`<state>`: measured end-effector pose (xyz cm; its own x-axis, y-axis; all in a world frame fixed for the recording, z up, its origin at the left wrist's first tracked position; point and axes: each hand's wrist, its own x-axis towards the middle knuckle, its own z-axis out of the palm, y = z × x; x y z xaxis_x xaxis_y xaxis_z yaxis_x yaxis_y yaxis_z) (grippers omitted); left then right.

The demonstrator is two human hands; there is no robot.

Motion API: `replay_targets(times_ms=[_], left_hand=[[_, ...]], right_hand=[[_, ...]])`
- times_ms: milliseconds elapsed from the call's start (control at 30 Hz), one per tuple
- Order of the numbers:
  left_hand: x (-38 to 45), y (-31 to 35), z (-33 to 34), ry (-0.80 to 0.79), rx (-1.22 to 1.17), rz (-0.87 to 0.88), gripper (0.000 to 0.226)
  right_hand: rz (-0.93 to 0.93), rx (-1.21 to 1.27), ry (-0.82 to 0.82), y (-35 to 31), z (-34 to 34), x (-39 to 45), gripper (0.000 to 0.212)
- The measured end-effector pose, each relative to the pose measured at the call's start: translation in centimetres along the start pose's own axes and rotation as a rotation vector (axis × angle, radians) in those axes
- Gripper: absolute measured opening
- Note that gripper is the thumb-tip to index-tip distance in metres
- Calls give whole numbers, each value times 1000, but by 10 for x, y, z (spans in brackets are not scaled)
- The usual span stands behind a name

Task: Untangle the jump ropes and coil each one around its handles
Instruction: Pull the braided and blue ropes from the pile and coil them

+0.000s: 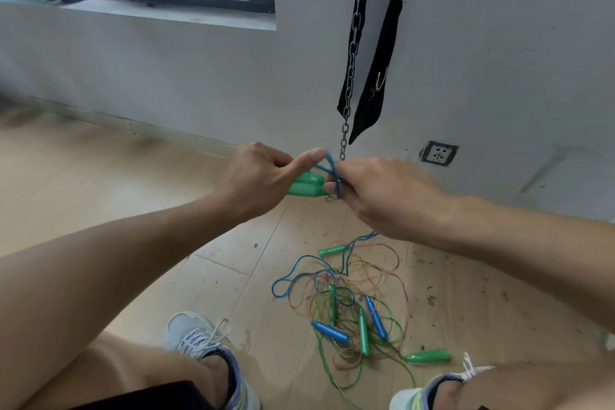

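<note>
Clamping two green handles [306, 184] together, the left hand [256, 176] steadies them so blue rope [327, 165], pinched by the right hand [382, 196], can be wound on.

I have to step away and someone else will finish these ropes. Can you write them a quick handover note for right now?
Left hand: grips a pair of green handles held side by side.
Right hand: pinches the blue rope looped at the handles' ends.
Blue rope trails down into the tangled pile on the floor, between the shoes.
Pile holds two blue handles, three loose green handles, and green, pink and yellowish cords.
Done: first coil barely started.
Left: free the blue rope, finish winding, then the others.
</note>
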<state>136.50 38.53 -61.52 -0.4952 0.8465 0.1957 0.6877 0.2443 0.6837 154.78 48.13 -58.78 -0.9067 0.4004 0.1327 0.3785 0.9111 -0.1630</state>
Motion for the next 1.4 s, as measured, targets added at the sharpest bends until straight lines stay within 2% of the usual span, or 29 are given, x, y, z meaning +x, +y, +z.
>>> replay_targets(times_ms=[167, 233, 333, 400, 467, 533, 600, 667, 733, 833, 900, 1000, 1100, 1167, 1300, 1400], left_hand=[[-3, 1, 1, -50, -52, -27, 72], [-2, -1, 2, -75, -41, -53, 70], [-1, -9, 3, -123, 41, -44, 60], [1, -17, 1, -121, 99, -43, 64], [4, -23, -1, -82, 126, -73, 72], [7, -25, -4, -8, 163, -105, 69], [9, -23, -6, 47, 190, -117, 65], [9, -20, -5, 59, 214, -88, 64], [6, -15, -2, 50, 234, -46, 63], [4, -8, 4, 43, 240, 6, 62], [4, -5, 7, 53, 202, 23, 60], [4, -2, 7, 76, 149, 6, 57], [6, 0, 2, 92, 87, -62, 59], [8, 0, -3, 136, 57, -102, 59], [9, -2, -9, 179, 89, -74, 57], [7, -3, -10, 184, 138, -23, 57]], right_hand=[[-164, -252, 39, -6, 1, 0, 8], [-159, -237, 28, -3, 1, 3, 12], [7, 204, -179, 11, -3, 9, 21], [108, 476, -211, 34, 0, 13, 21], [249, 595, -217, 60, 4, 13, 25], [356, 445, -330, 84, 9, 10, 31], [406, 98, -554, 98, 18, 4, 35], [398, -121, -677, 98, 24, 2, 36], [328, -45, -602, 86, 22, 4, 42], [167, 355, -356, 57, 16, 8, 64], [125, 605, -340, 40, 15, 11, 67], [136, 890, -356, 33, 21, 14, 55], [165, 1079, -246, 38, 21, 17, 28], [220, 1196, -205, 43, 20, 20, 24], [337, 1192, -322, 53, 17, 20, 37], [321, 1133, -451, 54, 20, 16, 32]])
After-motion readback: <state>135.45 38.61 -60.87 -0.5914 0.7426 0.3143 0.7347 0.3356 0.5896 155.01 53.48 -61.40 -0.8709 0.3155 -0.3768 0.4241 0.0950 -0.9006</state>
